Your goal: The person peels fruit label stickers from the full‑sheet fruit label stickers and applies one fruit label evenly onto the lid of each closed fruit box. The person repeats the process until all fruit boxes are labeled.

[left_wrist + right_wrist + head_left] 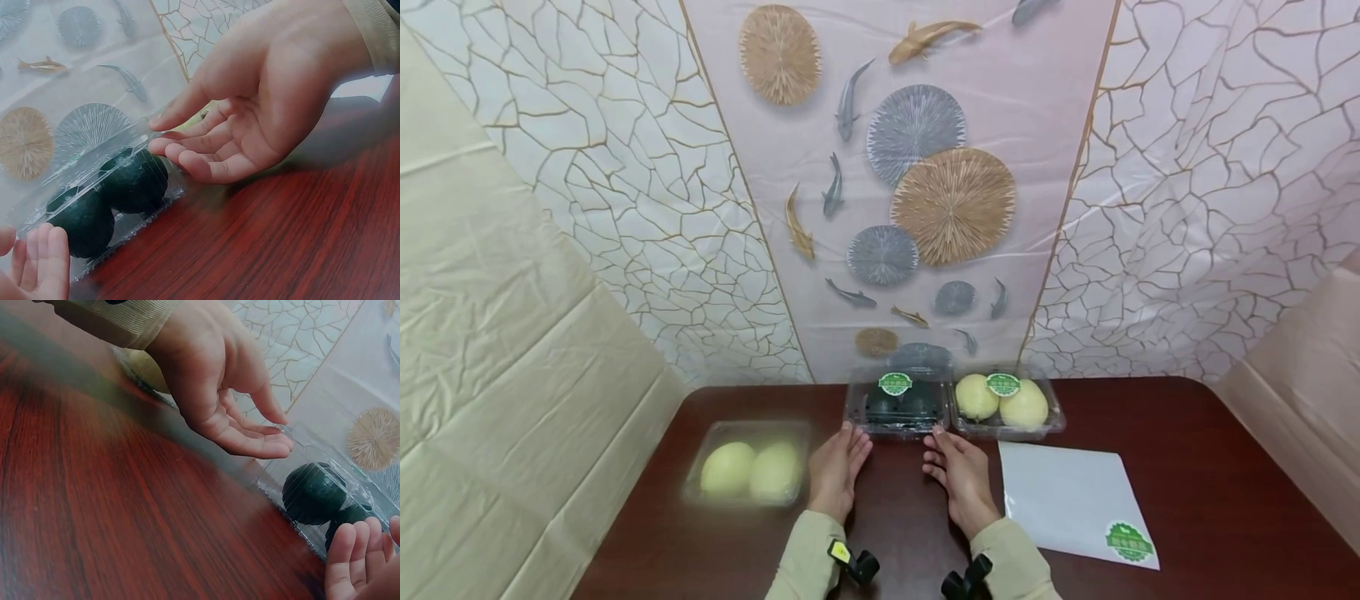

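Observation:
A clear plastic clamshell box (897, 427) with two dark green round fruits (136, 181) stands at the table's back, a green-and-white label (895, 383) on its lid. At the box's front left corner is my left hand (835, 472), its fingers fairly straight and its thumb apart. My right hand (964, 482) is at the front right corner, thumb and fingertips at the rim with a gap between them. The wrist views show no firm grip by either hand; exact contact is hard to tell.
Right of it stands another clear box (1011, 431) of pale yellow fruits, also labelled. A third box (747, 500) with similar fruits, partly blurred, is at left. A white sheet (1060, 492) bearing one green label (1128, 542) lies at right. A patterned curtain (850, 333) hangs behind.

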The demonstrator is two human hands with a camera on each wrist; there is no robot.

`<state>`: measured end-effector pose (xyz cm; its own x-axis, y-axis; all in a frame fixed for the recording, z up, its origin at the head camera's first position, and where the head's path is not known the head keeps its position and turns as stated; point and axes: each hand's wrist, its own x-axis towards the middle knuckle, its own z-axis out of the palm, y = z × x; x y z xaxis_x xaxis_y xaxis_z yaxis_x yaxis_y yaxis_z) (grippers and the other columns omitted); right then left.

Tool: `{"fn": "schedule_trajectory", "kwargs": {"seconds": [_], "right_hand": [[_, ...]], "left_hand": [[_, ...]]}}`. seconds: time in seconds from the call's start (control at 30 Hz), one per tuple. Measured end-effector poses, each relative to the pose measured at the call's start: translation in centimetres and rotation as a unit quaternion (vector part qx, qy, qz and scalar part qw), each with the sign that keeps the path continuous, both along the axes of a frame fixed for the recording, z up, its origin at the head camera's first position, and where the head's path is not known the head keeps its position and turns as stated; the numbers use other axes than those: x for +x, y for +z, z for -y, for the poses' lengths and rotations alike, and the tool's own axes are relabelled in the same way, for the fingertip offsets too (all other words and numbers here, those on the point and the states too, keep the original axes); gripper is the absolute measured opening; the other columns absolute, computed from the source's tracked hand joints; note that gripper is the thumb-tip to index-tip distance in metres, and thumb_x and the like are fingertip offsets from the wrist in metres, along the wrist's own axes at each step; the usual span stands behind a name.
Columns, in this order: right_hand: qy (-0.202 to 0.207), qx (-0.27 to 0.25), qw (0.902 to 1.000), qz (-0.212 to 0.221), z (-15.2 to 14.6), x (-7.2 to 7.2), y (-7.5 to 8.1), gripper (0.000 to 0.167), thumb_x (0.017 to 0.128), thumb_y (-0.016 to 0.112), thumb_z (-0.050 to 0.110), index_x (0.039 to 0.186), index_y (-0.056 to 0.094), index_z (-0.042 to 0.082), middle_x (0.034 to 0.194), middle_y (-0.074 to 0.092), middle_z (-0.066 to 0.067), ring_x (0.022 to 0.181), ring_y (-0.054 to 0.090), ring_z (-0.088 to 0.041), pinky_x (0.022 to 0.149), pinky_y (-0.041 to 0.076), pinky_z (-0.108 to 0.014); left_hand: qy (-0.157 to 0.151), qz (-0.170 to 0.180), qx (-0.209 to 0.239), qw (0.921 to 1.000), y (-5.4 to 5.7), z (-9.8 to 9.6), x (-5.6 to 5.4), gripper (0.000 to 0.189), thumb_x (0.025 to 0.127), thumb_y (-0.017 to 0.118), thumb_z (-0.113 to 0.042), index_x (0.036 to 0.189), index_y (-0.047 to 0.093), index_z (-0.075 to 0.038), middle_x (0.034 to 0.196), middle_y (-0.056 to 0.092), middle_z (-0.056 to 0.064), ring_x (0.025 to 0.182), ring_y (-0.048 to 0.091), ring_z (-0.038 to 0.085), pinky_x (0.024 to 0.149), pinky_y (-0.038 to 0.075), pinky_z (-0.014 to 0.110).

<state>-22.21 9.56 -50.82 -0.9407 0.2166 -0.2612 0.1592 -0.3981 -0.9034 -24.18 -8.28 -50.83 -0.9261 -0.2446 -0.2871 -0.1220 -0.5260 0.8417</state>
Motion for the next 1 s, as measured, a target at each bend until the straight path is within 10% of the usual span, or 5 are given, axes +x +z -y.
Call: {"fn": "schedule_trajectory", "kwargs": {"seconds": [1.0], "right_hand": [[-0.019,-0.017,0.9996,0.012,0.20,-0.50,0.20,0.035,0.108,0.061,0.019,0.128,0.061,-0.010,0.085,0.071,0.001,0.071,0.064,-0.010,0.063,0.059,-0.026]], "left_hand": [[-0.015,0.005,-0.008,0.9999,0.23,0.12,-0.60,0.041,0.107,0.062,-0.013,0.137,0.054,0.014,0.102,0.071,0.009,0.092,0.072,0.013,0.090,0.062,0.029]]}}
